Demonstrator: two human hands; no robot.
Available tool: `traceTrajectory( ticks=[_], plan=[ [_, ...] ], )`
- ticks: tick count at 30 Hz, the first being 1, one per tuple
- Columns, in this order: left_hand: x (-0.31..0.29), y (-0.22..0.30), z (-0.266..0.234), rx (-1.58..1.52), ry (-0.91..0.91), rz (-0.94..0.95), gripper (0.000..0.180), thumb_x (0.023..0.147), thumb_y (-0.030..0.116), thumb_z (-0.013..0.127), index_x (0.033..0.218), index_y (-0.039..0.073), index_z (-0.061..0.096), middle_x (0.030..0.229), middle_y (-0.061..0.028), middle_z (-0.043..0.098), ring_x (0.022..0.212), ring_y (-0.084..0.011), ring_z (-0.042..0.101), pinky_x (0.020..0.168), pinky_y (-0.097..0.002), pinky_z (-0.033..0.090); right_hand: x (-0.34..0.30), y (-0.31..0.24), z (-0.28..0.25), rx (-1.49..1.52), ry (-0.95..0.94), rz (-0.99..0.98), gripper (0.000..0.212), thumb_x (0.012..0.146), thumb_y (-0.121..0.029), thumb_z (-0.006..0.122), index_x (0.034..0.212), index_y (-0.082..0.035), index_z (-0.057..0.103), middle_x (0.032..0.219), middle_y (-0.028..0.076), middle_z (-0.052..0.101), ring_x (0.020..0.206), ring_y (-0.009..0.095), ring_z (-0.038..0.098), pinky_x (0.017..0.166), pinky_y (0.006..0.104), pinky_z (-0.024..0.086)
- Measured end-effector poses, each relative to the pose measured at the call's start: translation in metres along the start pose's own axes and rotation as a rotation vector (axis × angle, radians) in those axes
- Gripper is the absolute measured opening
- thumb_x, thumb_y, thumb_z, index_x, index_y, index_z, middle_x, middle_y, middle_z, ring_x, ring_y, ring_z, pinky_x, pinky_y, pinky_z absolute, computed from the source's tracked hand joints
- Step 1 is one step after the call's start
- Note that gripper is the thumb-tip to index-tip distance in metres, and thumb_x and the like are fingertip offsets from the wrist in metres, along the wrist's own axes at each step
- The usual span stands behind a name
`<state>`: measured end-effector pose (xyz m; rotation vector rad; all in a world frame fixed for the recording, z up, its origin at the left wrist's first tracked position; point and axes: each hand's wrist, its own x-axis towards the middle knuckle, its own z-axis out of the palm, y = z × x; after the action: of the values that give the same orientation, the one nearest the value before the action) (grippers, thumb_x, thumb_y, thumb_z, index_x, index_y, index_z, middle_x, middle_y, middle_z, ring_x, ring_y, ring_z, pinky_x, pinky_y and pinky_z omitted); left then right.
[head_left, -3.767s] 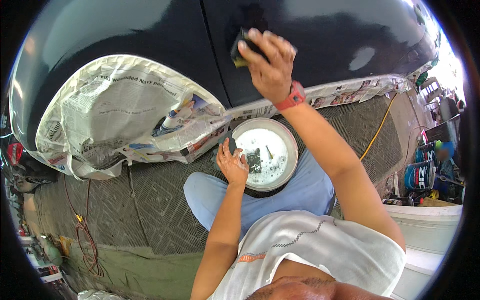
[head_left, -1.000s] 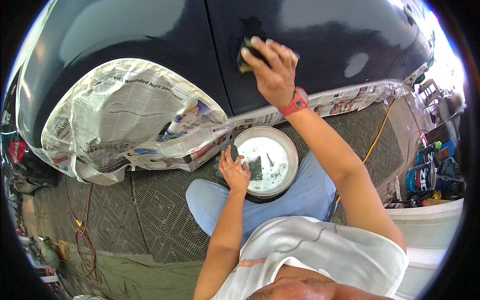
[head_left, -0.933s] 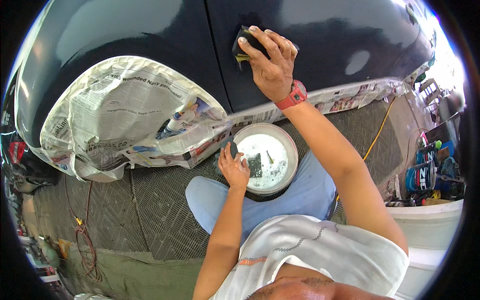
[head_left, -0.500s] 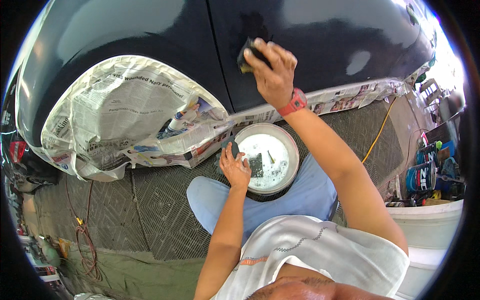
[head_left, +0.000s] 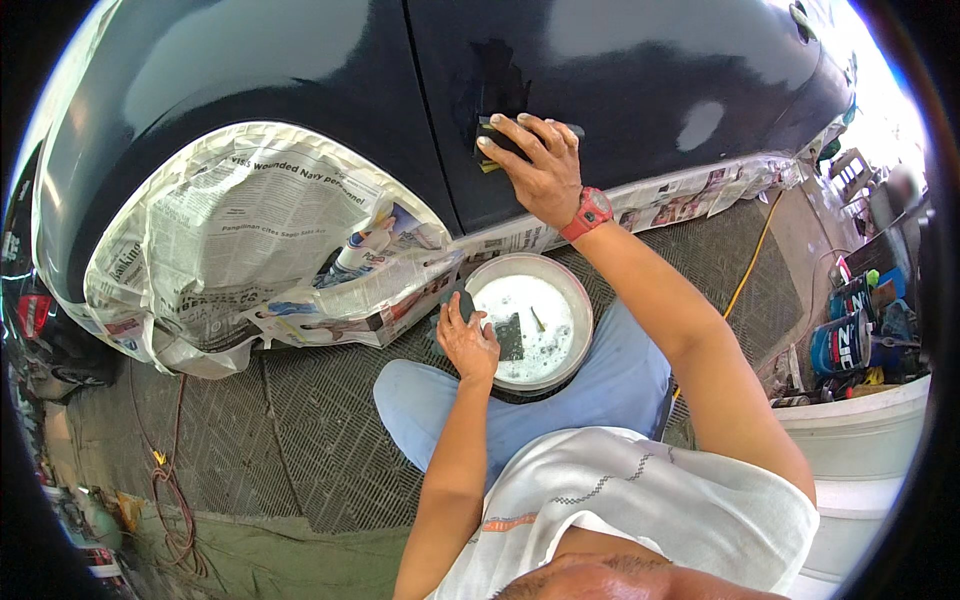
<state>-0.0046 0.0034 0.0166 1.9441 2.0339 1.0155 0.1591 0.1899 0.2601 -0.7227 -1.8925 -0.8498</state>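
Note:
My right hand [head_left: 540, 165], a red watch at its wrist, presses a dark sanding block [head_left: 487, 136] with a yellowish edge against the glossy dark car door [head_left: 640, 100]. Its fingers are bent over the block and hide most of it. A darker wet-looking patch [head_left: 498, 75] shows just above. Lower down, my left hand [head_left: 468, 342] is closed on a dark grey sponge-like pad [head_left: 460, 298] at the left rim of a round bucket [head_left: 578, 290]. Whitish, bubbly water fills the bucket, and a dark square piece [head_left: 509, 338] lies in it.
Newspaper [head_left: 260, 220] masks the wheel arch, and more runs along the sill. Dark textured mats [head_left: 330, 430] cover the floor. A reddish cord [head_left: 170, 500] lies left, a yellow hose [head_left: 755, 260] right. Cans [head_left: 840, 345] and a white tub [head_left: 850, 440] stand at right.
My right hand has moved the block slightly down the door, and the wet-looking patch above it shows more. My left hand stays at the bucket rim. The whole view has shifted slightly.

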Motion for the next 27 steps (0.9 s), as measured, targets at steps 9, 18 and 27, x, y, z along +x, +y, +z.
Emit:
traceTrajectory(
  ticks=[9,18,27],
  plan=[
    [0.000,-0.010,0.002,-0.010,0.029,0.021,0.020,0.084,0.013,0.083,0.103,0.009,0.080,0.163,-0.0149,0.046,0.147,-0.0447,0.044,0.122,-0.0583,0.034,0.019,-0.007,0.002,0.011,0.048,0.050,0.048,0.086,-0.008,0.075,0.130,-0.027,0.076,0.148,-0.001,0.063,0.129,0.024,0.057,0.107,0.0452,0.043],
    [0.014,-0.008,0.003,-0.073,0.046,0.039,0.044,0.089,0.018,0.081,0.131,0.010,0.071,0.167,-0.0141,0.040,0.151,-0.0445,0.039,0.122,-0.0578,0.033,-0.065,-0.019,-0.070,0.156,-0.372,0.512,0.058,0.090,-0.015,0.079,0.146,-0.012,0.064,0.150,0.014,0.061,0.136,0.039,0.057,0.117,0.0502,0.044],
    [-0.010,-0.017,-0.004,-0.200,0.023,-0.163,0.093,0.092,0.019,0.080,0.169,0.008,0.030,0.170,-0.0251,0.032,0.157,-0.0468,0.029,0.126,-0.0627,0.025,-0.228,0.011,-0.130,0.643,-0.521,1.967,0.070,0.092,-0.041,0.081,0.138,0.008,0.062,0.124,0.020,0.072,0.110,0.030,0.070,0.097,0.0394,0.055]
  ],
)
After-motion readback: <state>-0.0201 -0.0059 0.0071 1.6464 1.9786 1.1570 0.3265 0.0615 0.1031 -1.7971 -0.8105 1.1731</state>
